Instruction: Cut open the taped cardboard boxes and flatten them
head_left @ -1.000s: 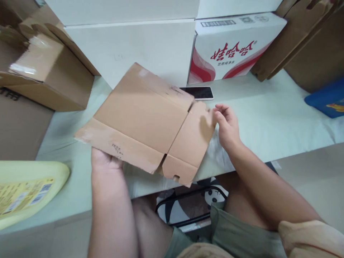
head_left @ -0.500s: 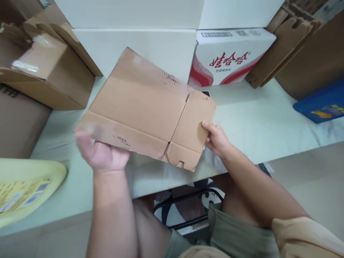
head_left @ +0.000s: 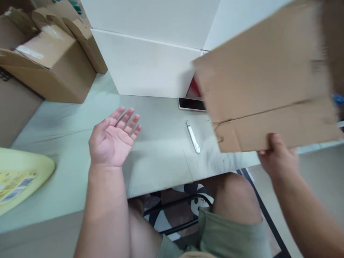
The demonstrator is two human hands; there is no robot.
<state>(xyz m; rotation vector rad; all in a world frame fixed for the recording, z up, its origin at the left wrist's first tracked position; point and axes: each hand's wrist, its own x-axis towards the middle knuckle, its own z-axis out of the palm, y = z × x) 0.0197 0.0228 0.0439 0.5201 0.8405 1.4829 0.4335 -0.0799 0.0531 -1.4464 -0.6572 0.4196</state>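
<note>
- Left hand (head_left: 114, 141): palm turned up, empty, its fingers loosely curled and slightly apart.
- Left forearm (head_left: 106, 204): rises steeply from the bottom edge, wrist almost straight.
- Right hand (head_left: 281, 157): closed in a grip, thumb on the near side, somewhat blurred.
- Right forearm (head_left: 309, 208): slants up and inward from the lower right.

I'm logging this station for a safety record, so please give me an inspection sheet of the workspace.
Surface: pale green tabletop, lightly creased, dark marks near the front edge.
Job's things: creased cardboard sheet, raised at right.
Clutter: slim white tool; phone, partly hidden by the cardboard; yellow-green container at left.
Hands: right hand has its grip on the sheet's lower edge; left hand open, palm up, holding nothing.
Cables: nothing seen.
Surroundings: brown boxes at left, white boxes behind.
</note>
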